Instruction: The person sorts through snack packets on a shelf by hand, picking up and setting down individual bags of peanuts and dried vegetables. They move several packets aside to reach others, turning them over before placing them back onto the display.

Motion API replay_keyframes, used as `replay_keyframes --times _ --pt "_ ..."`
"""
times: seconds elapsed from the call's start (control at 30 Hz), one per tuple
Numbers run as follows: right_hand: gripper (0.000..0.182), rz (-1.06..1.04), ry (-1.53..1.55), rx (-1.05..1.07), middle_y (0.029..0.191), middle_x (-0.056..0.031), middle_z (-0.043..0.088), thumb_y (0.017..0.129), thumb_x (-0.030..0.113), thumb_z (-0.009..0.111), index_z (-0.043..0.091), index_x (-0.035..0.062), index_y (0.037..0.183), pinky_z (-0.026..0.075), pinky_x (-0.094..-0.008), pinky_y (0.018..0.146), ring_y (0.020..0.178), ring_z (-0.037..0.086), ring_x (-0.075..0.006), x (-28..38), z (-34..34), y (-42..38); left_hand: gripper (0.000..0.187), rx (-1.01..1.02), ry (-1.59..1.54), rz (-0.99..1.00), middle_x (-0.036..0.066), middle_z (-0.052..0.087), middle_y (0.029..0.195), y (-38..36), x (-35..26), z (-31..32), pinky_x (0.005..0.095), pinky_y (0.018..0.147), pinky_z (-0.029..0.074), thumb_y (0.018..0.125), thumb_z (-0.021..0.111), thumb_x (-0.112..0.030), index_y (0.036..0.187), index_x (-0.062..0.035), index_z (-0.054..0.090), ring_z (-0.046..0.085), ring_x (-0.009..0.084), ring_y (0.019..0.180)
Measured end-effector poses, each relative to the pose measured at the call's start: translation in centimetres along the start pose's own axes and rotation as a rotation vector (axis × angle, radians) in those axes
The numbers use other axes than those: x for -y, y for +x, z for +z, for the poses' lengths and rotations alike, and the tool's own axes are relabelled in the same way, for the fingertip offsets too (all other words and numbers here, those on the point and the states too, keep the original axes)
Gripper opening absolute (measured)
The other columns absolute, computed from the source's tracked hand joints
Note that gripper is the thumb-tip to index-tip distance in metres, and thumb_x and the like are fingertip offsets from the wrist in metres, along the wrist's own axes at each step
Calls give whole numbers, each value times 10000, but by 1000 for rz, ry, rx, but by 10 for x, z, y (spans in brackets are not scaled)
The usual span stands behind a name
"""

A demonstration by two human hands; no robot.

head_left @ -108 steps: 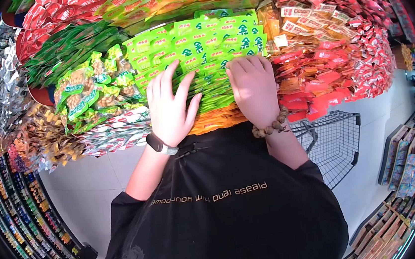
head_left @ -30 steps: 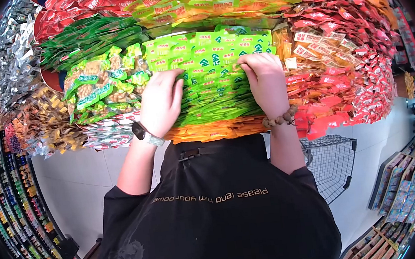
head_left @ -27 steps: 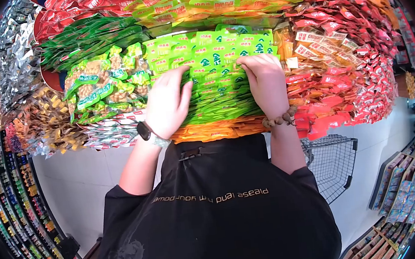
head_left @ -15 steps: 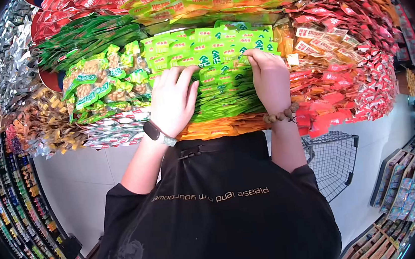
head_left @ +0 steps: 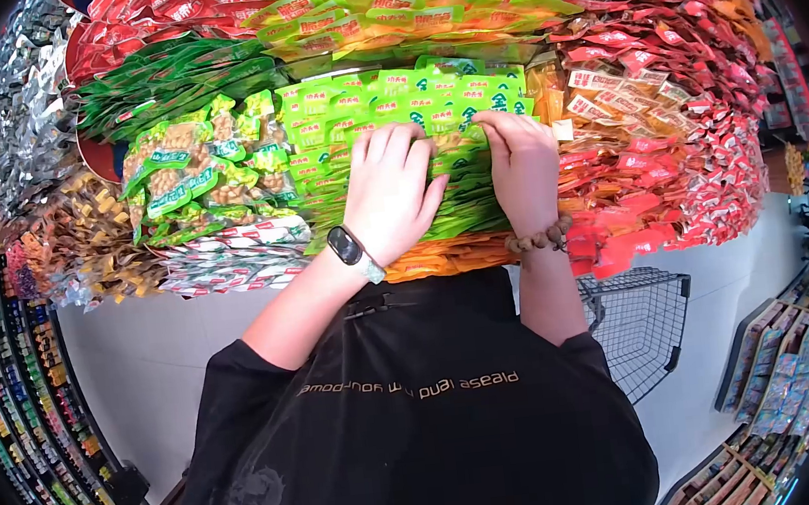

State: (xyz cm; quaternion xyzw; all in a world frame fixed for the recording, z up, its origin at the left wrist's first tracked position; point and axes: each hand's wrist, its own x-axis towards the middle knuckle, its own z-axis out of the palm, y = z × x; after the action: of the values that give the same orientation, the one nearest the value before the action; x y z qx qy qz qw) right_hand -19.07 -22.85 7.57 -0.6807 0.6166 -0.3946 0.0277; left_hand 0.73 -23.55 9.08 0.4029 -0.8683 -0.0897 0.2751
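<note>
Many small green snack packets (head_left: 333, 113) lie in overlapping rows at the middle of the display. My left hand (head_left: 390, 188), with a dark watch on its wrist, rests on these packets, its fingers bent and close together; whatever lies under the fingertips is hidden. To its right, my right hand (head_left: 520, 159) wears a bead bracelet and has thumb and fingers pinched at the upper right part of the same packets. The edge of a green packet seems to be between them. Orange packets (head_left: 444, 256) show below both wrists.
Bagged peanuts (head_left: 168, 173) lie left of the green packets, red packets (head_left: 649, 166) to the right, and yellow-green packets (head_left: 400, 5) behind. A black wire cart (head_left: 638, 327) stands on the floor at the lower right. Shelves (head_left: 23, 387) curve along the left.
My left hand has moved right across the green packets, closer to my right hand. My right hand has shifted only slightly. The whole view has moved a little.
</note>
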Motion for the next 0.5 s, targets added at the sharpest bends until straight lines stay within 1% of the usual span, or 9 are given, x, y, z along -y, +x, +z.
replay_keyframes --times 0.1,0.2,0.3,0.4,0.5 --pt "113 -11 -17 -3 946 -129 745 980 96 647 749 76 1026 500 -427 858 912 688 -331 4 -4 3 309 -14 -26 22 129 611 1224 -1 0 4 501 1063 407 850 744 -124 1127 -44 633 553 353 1213" --pt "95 -155 11 -43 900 -106 740 952 83 641 712 81 1015 495 -431 862 885 689 -298 5 2 6 279 -54 -34 56 128 632 1199 -1 -2 3 521 1096 417 848 727 -84 1106 -34 632 568 348 1213" --pt "108 -98 48 83 904 -142 725 998 119 630 717 64 1030 501 -450 830 873 684 -358 10 4 5 246 -35 -85 74 129 656 1147 -4 -1 5 531 1116 430 853 704 -55 1088 -31 633 597 344 1174" --pt "87 -125 -68 236 844 -122 724 986 141 623 685 81 976 501 -435 809 838 695 -312 14 -3 4 227 -14 -125 96 125 673 1089 -5 2 4 529 1119 442 859 689 -33 1078 -33 634 630 336 1114" --pt "159 -138 -4 251 826 -168 682 1024 182 597 672 56 964 498 -472 802 827 671 -375 10 0 3 212 14 -154 107 116 681 1067 -8 6 4 530 1125 442 872 678 -22 1079 -38 636 652 321 1074"
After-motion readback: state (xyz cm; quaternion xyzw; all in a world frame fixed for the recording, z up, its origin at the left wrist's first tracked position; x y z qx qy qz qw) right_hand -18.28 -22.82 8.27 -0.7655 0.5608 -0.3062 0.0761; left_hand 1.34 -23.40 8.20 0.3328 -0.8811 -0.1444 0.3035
